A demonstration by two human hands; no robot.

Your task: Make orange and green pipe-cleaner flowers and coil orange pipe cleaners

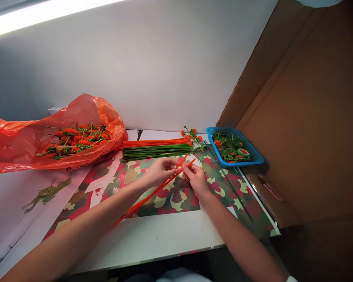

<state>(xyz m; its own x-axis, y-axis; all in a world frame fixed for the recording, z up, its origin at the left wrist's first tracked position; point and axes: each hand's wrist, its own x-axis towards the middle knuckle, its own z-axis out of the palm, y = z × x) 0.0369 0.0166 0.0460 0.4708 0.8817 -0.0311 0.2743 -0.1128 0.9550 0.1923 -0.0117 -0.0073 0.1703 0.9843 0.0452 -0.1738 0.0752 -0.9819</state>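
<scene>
My left hand (160, 170) and my right hand (196, 178) meet over the patterned paper (170, 196) on the table. Both pinch the same long orange pipe cleaners (153, 192), which run from my fingertips down to the lower left across my left forearm. The fingers of each hand are closed on them near their upper ends. Just behind my hands lie a bundle of orange pipe cleaners (153, 142) and a bundle of green ones (155, 151).
An orange plastic bag (23, 145) holding finished orange and green flower stems (73, 141) lies at the left. A blue basket (254, 154) with small green and orange pieces stands at the right. A flower sprig (191, 137) rests by it. A cardboard wall (306, 117) closes the right side.
</scene>
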